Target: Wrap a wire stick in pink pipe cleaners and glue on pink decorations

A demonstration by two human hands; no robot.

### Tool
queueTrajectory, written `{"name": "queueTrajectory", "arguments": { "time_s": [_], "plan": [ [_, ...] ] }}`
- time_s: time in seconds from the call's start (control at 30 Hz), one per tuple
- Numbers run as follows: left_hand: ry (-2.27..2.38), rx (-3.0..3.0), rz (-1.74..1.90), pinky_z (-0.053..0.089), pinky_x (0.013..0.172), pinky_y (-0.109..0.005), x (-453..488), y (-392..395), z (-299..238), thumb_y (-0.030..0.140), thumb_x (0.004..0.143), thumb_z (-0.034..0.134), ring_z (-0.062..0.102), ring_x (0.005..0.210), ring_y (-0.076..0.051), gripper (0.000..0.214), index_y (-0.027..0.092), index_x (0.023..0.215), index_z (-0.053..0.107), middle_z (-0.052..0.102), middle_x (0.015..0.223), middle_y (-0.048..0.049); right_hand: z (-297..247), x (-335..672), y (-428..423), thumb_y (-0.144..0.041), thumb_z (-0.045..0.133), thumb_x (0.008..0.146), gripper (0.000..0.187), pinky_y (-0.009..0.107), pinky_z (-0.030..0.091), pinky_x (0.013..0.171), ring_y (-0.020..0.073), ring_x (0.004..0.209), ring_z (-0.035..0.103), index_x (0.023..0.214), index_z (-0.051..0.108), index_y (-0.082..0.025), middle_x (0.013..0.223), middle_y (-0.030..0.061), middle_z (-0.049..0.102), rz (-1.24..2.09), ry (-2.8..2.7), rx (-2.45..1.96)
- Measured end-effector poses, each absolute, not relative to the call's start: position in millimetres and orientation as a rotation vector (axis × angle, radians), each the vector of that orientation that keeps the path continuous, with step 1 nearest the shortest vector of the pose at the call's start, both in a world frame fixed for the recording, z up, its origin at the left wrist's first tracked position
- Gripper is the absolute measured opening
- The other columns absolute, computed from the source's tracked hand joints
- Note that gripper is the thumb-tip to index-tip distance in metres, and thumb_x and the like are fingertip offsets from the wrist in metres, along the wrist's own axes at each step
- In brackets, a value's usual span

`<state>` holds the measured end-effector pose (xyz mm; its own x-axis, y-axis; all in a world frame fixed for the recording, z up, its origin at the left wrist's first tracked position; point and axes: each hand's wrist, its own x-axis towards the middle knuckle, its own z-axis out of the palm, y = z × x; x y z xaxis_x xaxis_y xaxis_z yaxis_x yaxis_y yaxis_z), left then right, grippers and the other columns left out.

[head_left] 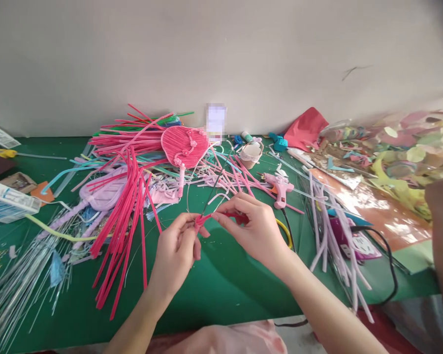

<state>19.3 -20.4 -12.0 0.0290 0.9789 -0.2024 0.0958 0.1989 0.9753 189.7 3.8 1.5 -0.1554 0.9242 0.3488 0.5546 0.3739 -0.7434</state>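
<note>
My left hand [179, 248] pinches a small looped knot of pink pipe cleaner [198, 222] between thumb and fingers. From that knot a thin dark stem [217, 179] rises toward the back. My right hand [251, 226] grips the loose length of the same pipe cleaner, drawn out to the right, its end partly hidden behind the fingers. Left of my hands lies a bundle of hot-pink pipe cleaners [123, 246]. Behind them is a pink fan-shaped piece [184, 146] with small flowers and a pale pink handle.
A pink glue gun [280, 187] with a black cable lies right of my hands, near a paper cup [250, 153]. Lilac pipe cleaners [323, 226] and paper scraps [395, 167] spread on the right. Thin wires [25, 275] fan out front left. A phone [216, 120] leans on the wall.
</note>
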Motion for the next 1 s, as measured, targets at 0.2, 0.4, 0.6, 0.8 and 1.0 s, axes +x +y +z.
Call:
{"name": "queueTrajectory", "arguments": {
  "time_s": [0.2, 0.4, 0.6, 0.8, 1.0],
  "plan": [
    [1.285, 1.057, 0.973, 0.029, 0.037, -0.017, 18, -22, -3, 0.038, 0.092, 0.055, 0.038, 0.038, -0.006, 0.026, 0.016, 0.08, 0.063, 0.046, 0.049, 0.0059, 6, 184, 0, -0.02, 0.069, 0.085, 0.002, 0.023, 0.044, 0.055, 0.0111, 0.06, 0.054, 0.086, 0.071, -0.021, 0.077, 0.0003, 0.065, 0.523, -1.808, -1.294],
    [1.252, 0.99, 1.036, 0.026, 0.036, -0.014, 18, -23, -6, 0.041, 0.093, 0.056, 0.041, 0.042, -0.005, 0.025, 0.019, 0.083, 0.061, 0.06, 0.063, 0.0019, 5, 180, -6, -0.009, 0.059, 0.089, 0.02, 0.021, 0.043, 0.057, 0.0097, 0.062, 0.054, 0.096, 0.072, -0.022, 0.083, 0.0009, 0.061, 0.485, -1.874, -1.21],
    [1.254, 0.956, 1.088, 0.021, 0.036, -0.014, 23, -22, -3, 0.038, 0.091, 0.058, 0.039, 0.041, -0.004, 0.019, 0.02, 0.085, 0.061, 0.061, 0.065, 0.0028, -1, 178, -11, -0.007, 0.046, 0.092, 0.031, 0.02, 0.039, 0.053, 0.0087, 0.061, 0.053, 0.095, 0.073, -0.022, 0.085, 0.003, 0.056, 0.253, -1.967, -1.181],
    [1.205, 1.005, 1.133, 0.034, 0.044, -0.017, 22, -20, -9, 0.036, 0.091, 0.06, 0.05, 0.051, -0.008, 0.017, 0.02, 0.088, 0.064, 0.059, 0.065, 0.0022, 1, 172, -23, -0.003, 0.049, 0.089, 0.031, 0.021, 0.032, 0.048, 0.0073, 0.055, 0.043, 0.09, 0.072, -0.023, 0.082, 0.0027, 0.056, -0.15, -2.009, -1.283],
    [1.189, 1.022, 1.164, 0.032, 0.045, -0.02, 25, -22, -9, 0.04, 0.091, 0.062, 0.041, 0.048, -0.008, 0.022, 0.02, 0.084, 0.063, 0.053, 0.058, 0.0041, 4, 169, -32, -0.002, 0.048, 0.089, 0.031, 0.023, 0.036, 0.052, 0.0093, 0.059, 0.049, 0.097, 0.07, -0.022, 0.082, 0.0034, 0.06, -0.242, -2.043, -1.335]
  ]
}}
